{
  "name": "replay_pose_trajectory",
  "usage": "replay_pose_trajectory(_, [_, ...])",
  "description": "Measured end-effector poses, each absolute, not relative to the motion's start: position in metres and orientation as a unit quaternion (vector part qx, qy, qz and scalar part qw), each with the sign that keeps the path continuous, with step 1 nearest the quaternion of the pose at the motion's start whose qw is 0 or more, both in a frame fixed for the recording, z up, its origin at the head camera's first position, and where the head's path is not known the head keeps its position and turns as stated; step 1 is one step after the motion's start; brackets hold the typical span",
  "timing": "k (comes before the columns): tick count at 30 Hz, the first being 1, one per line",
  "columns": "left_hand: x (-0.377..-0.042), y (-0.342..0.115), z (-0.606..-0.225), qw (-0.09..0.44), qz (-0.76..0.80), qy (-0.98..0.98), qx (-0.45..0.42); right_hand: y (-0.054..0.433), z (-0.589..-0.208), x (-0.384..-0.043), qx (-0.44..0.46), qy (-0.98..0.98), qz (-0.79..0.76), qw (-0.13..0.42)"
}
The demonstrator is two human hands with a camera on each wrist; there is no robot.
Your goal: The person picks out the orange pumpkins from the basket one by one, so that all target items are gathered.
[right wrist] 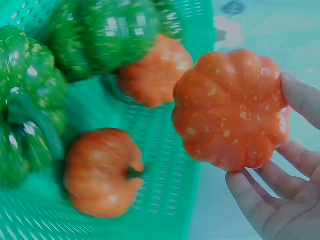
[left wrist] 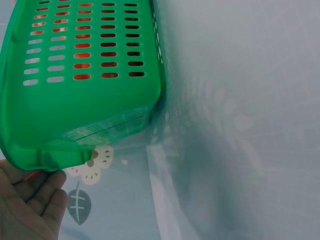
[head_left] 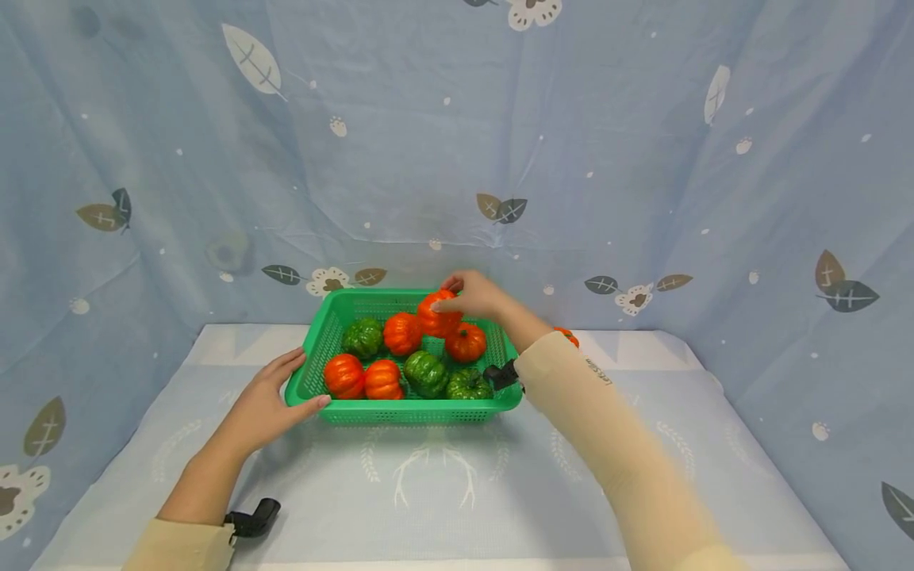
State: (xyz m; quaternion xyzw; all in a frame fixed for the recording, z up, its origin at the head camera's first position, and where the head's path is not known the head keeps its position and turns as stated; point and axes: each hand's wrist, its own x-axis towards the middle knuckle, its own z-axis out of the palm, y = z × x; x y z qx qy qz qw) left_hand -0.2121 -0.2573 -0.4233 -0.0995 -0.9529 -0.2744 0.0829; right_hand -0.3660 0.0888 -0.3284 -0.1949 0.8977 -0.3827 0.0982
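Note:
A green plastic basket (head_left: 421,409) with slotted walls holds several small orange pumpkins (head_left: 403,333) and several dark green ones (head_left: 426,373). My left hand (head_left: 266,406) grips the basket's near left corner, its thumb at the front rim. In the left wrist view, the fingers (left wrist: 44,196) of that hand bend up against the rim. My right hand (head_left: 477,295) pinches an orange pumpkin (right wrist: 232,110) between thumb and fingers, over the back part of the basket. This pumpkin's ribbed, yellow-speckled side faces the right wrist camera. Below it, a stemmed orange pumpkin (right wrist: 102,172) lies in the basket.
Part of another orange pumpkin (head_left: 567,336) shows outside the basket, behind my right forearm. A pale patterned cloth (head_left: 428,507) covers the table. Blue leaf-print curtains (head_left: 428,159) hang at the back and both sides.

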Motion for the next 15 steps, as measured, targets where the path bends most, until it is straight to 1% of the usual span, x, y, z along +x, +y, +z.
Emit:
replay_pose_trajectory(5, [-0.212, -0.257, -0.423, 0.082, -0.273, -0.954, -0.097, 0.114, -0.303, -0.35, -0.205, 0.884, -0.41, 0.087])
replay_pose_trajectory(8, [-0.212, -0.256, -0.423, 0.081, -0.273, -0.954, -0.096, 0.134, -0.291, -0.337, -0.207, 0.879, -0.424, 0.069])
replay_pose_trajectory(15, [-0.212, -0.258, -0.423, 0.083, -0.273, -0.953, -0.1, 0.185, -0.278, -0.311, -0.173, 0.895, -0.409, 0.033])
